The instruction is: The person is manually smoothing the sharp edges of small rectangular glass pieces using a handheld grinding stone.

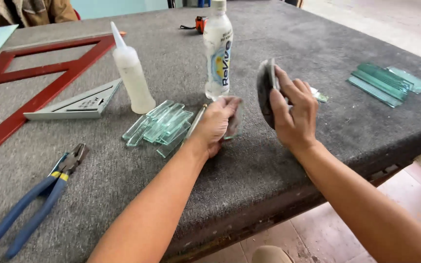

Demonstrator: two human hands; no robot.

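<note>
My left hand grips a small piece of clear glass just above the grey felt table, with a slim metal tool lying under it. My right hand holds a dark, rounded, flat grinding stone upright, close to the glass piece. A pile of greenish glass strips lies just left of my left hand. A clear plastic bottle stands right behind both hands.
A white squeeze bottle stands behind the pile. Blue-handled pliers lie at the front left. A grey triangular square and a red frame are at the left. More glass strips lie at the right, near the table edge.
</note>
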